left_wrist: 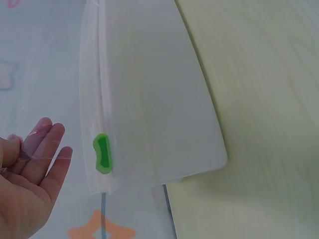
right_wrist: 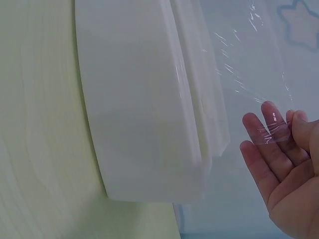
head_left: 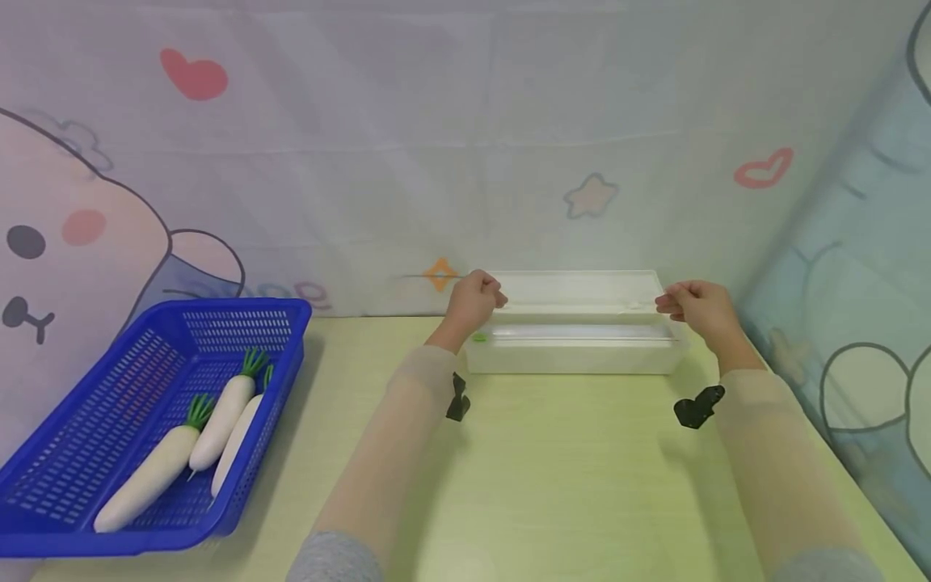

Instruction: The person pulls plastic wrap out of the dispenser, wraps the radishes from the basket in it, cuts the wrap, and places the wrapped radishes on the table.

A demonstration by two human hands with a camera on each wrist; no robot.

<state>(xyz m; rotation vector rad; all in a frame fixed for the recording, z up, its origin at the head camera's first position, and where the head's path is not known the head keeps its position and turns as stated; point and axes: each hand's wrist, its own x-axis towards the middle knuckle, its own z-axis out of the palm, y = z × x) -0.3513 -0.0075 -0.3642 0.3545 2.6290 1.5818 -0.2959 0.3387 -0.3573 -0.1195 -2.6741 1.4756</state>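
Note:
A white cling film dispenser [head_left: 575, 360] lies lengthwise at the back of the table, its lid [head_left: 582, 284] raised. In the left wrist view a green slide cutter [left_wrist: 103, 154] sits near one end of its edge. My left hand [head_left: 474, 304], at the left end of the box, pinches a corner of clear cling film [right_wrist: 234, 62] between thumb and index finger. At the right end my right hand [head_left: 698, 311] pinches the film's other corner, its remaining fingers extended behind the sheet. Crinkles in the film show as bright streaks in the right wrist view.
To the left stands a blue plastic basket [head_left: 265, 305] with three white radishes [head_left: 156, 477], green stalks on top. A printed cloth [head_left: 407, 121] hangs right behind the table [head_left: 553, 485]. Black wrist mounts [head_left: 698, 406] project from both forearms.

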